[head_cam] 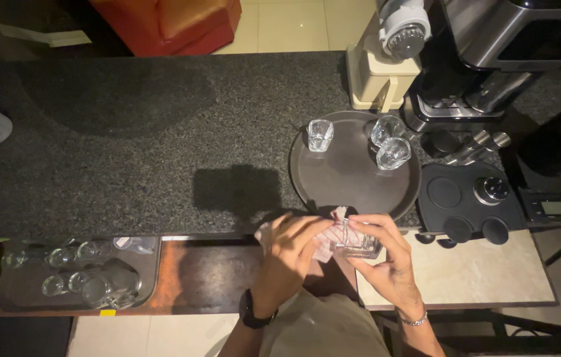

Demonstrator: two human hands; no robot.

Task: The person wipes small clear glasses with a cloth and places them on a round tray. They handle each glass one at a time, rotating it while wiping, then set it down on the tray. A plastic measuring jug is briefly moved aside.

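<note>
Hands are meeting at the near edge of the dark speckled stone counter (128,132), working on a small clear faceted glass (358,243). The right hand (386,258) is cupping the glass from the right and from below, its fingers curled around the wall and pinching it, while the left hand (290,248) is pressing a pale checked cloth (325,239) against it, fingers close together and bunched into the fabric. The glass is lying tilted rather than upright, its long axis running roughly left to right and its mouth seemingly turned toward the cloth, though the fabric is hiding the rim. It is looking light, rigid, brittle and likely slippery, so a grip round the thick wall near the base seems safest, with little squeeze on the thin rim. Just beyond the hands, a round dark brown tray (353,185) is carrying three similar clear glasses (320,135) toward its far side. To the near left, a rectangular dark tray (151,277) is holding more glassware. At the far right a steel coffee machine (492,46) is standing.
</note>
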